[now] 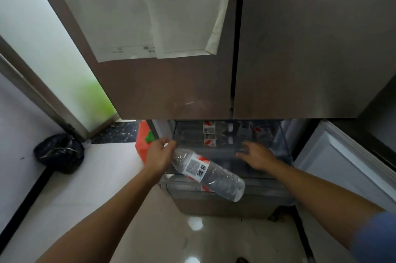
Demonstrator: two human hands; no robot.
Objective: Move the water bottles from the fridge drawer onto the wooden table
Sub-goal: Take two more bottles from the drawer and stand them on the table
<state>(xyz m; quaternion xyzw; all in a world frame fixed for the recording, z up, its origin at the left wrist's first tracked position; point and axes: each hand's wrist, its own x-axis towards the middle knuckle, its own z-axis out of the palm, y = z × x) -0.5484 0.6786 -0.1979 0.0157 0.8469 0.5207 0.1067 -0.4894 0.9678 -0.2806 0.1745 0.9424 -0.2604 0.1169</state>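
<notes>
My left hand (158,155) grips a clear water bottle (211,175) by its neck, above the front of the pulled-out fridge drawer (287,151). The bottle has a red and white label and hangs tilted, its base pointing toward me. My right hand (257,156) reaches into the drawer with fingers spread and holds nothing. Several more bottles (210,134) with the same label lie at the back of the drawer, partly hidden under the fridge doors. The wooden table is out of view.
Two closed brown fridge doors (300,48) rise above the drawer, with papers (150,16) stuck on the left one. A black bag (60,153) sits on the floor at left, an orange bag (143,136) beside the fridge. A white open door panel (342,166) stands at right.
</notes>
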